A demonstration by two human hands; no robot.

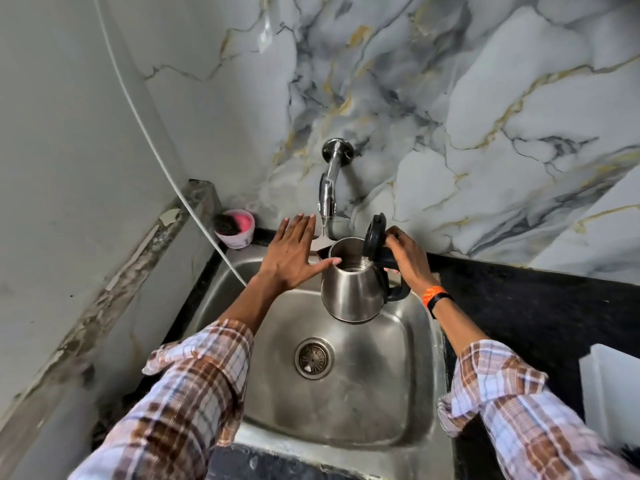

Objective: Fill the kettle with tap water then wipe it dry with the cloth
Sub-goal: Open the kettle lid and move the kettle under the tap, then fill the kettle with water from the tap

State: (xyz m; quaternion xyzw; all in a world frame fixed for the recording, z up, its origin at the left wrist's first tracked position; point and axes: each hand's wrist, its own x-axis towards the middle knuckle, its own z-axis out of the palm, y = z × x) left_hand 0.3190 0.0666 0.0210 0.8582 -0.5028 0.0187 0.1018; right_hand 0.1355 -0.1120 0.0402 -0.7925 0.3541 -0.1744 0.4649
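Steel, smooth and probably slippery when wet, the kettle hangs over the sink at frame centre, under the tap. The right hand grips its black handle, the best hold; the left hand is spread open. It should grow heavy when filled; water flow is unclear.

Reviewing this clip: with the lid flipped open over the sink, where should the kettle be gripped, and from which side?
Grip the kettle by its black handle, coming from the person's right, as the right hand does. The handle loops off the body's right side, opposite the spout, and the upright lid stands just inside it. That probably leaves the mouth clear under the tap, and the left hand free.
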